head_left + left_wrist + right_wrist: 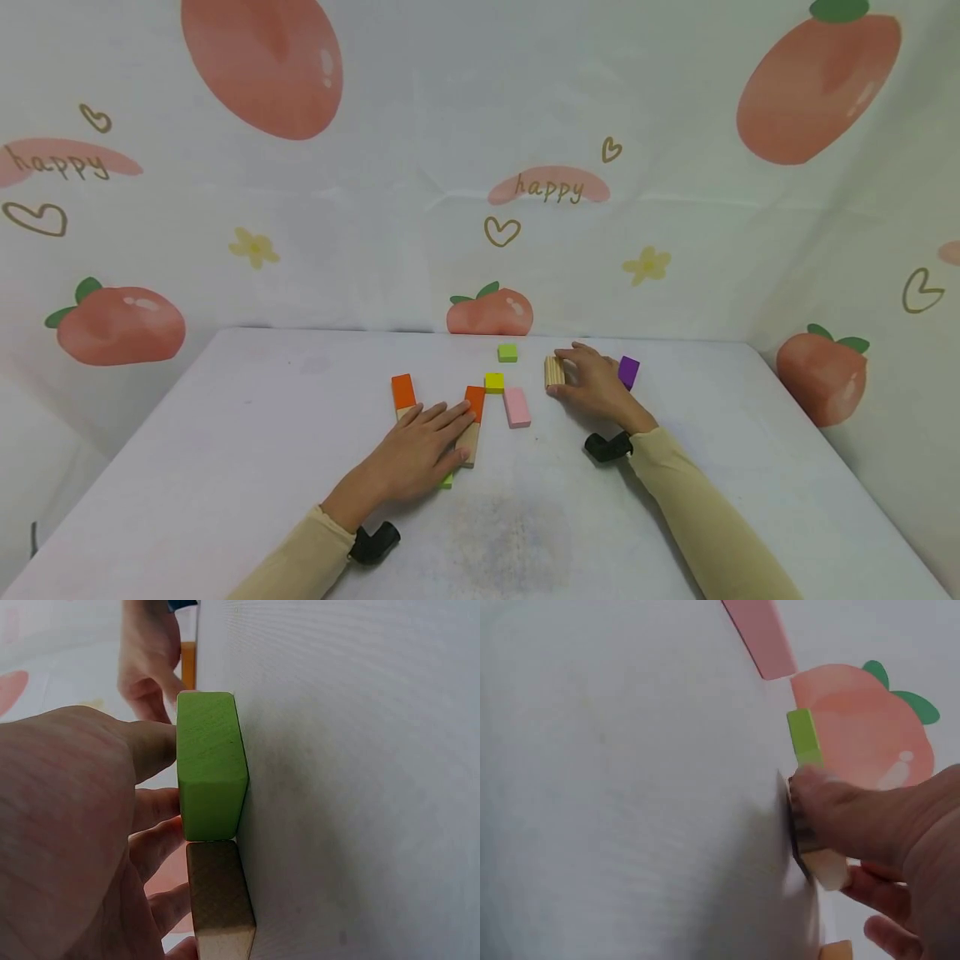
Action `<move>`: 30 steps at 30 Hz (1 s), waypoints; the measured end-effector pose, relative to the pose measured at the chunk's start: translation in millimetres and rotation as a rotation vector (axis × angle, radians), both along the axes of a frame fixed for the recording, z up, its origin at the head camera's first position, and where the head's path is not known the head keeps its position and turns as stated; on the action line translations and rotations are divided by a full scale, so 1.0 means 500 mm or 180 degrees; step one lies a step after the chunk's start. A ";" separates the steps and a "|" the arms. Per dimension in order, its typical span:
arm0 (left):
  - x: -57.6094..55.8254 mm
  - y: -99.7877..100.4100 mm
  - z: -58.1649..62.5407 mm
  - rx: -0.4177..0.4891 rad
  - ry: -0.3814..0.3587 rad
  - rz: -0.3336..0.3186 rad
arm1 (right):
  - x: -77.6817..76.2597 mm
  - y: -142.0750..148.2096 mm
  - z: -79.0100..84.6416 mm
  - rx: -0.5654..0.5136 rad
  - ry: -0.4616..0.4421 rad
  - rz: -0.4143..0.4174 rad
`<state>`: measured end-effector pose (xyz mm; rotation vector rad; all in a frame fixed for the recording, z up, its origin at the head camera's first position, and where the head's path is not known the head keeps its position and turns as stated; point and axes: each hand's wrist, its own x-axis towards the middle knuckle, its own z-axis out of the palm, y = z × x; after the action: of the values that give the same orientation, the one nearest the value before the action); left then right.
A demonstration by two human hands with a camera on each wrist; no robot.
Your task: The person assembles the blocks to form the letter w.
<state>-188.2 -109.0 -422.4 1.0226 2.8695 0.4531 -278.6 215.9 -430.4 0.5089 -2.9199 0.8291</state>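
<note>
My left hand (420, 450) lies with extended fingers over several wooden blocks. Under or beside it are an orange block (475, 403), a plain wood block (468, 446) and a green block (446, 482), mostly covered in the head view. In the left wrist view the green block (211, 750) stands end to end with a brownish wood block (219, 892), the fingers along their side. Farther right, my right hand (596, 382) pinches a ridged, pale wooden block (554, 372) between thumb and fingers. Its thumb covers part of that block in the right wrist view.
Between the hands are a yellow block (493, 383), a pink block (517, 408) and a light green block (507, 353). A purple block (629, 372) lies behind the right hand. Another orange block (402, 390) sits beyond the left fingers. A printed cloth backs the white table (225, 433).
</note>
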 end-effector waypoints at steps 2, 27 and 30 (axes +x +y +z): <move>0.000 0.000 0.001 -0.0001 -0.0013 0.0002 | 0.001 0.003 0.004 -0.0116 -0.0023 0.0020; -0.004 -0.001 -0.004 -0.0043 -0.0014 0.0015 | 0.147 0.000 -0.010 -0.1178 -0.0818 0.1121; -0.004 0.000 -0.002 -0.0027 -0.0027 0.0016 | 0.154 -0.007 -0.015 -0.1206 -0.0810 0.1157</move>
<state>-190.1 -109.1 -423.5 1.0101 2.8646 0.4442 -201.4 212.2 -437.8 0.9728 -2.8067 1.5562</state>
